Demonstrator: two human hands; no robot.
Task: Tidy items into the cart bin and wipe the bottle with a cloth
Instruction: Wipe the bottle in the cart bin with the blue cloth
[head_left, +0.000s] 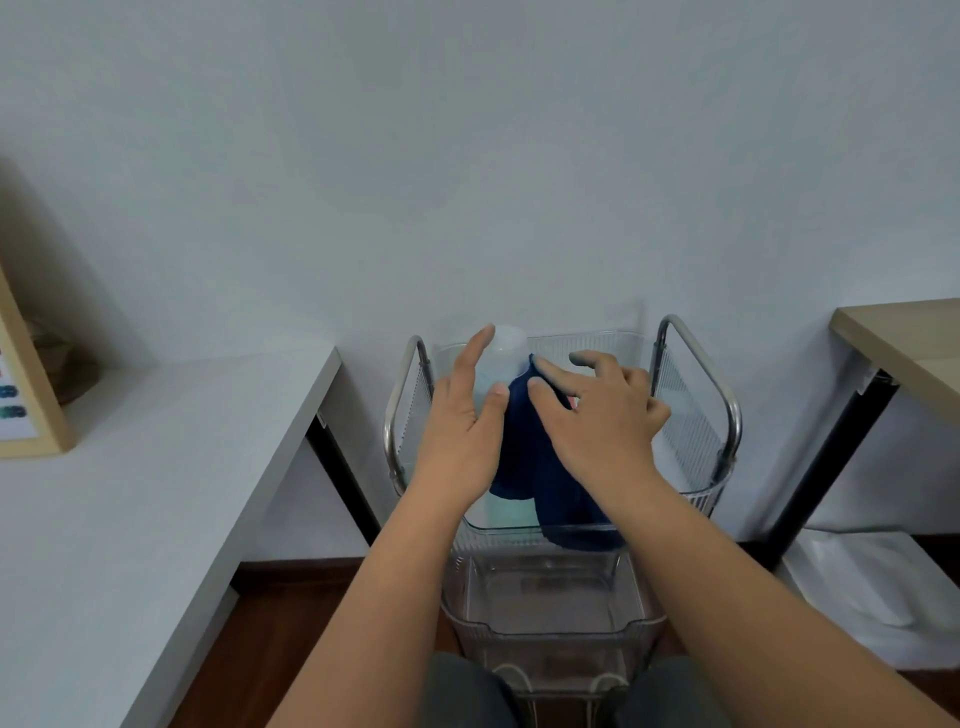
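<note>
A clear plastic bottle with a white cap (505, 347) stands upright in the top clear bin (691, 431) of a metal-framed cart. My left hand (462, 426) is wrapped around the bottle's left side, thumb on its front. A dark blue cloth (524, 457) drapes down the bottle's front and hangs over the bin's near rim. My right hand (602, 415) presses flat on the cloth, fingers spread toward the bottle. The bottle's lower body is mostly hidden by the cloth and hands. Something pale green shows in the bin under the cloth.
A lower clear bin (550, 603) sits under the top one. A white table (156, 493) with a framed picture (26, 384) is to the left, a wooden-topped table (904, 338) with a black leg to the right. A white object (872, 587) lies on the floor at right.
</note>
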